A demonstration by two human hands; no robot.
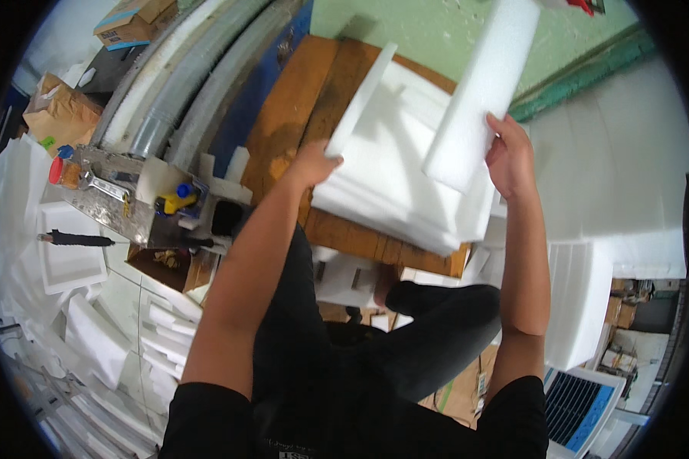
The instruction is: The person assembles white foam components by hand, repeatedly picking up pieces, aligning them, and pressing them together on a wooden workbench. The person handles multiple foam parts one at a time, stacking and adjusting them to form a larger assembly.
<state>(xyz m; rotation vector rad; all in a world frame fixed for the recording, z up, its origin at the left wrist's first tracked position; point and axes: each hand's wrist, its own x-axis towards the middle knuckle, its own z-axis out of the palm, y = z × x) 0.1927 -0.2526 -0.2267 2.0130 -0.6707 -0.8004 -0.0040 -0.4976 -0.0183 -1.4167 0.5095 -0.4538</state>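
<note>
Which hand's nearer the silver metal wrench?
Left. Your left hand grips a flat white foam piece, right of the wrench; your right hand is farther right, holding a long white foam block.

We look steeply down from the wearer's head through a wide fisheye lens, facing the wooden tabletop (298, 92) toward twelve o'clock. Our view is close, taking in the left hand (312, 164) near eleven o'clock and the right hand (511, 159) near two.
</note>
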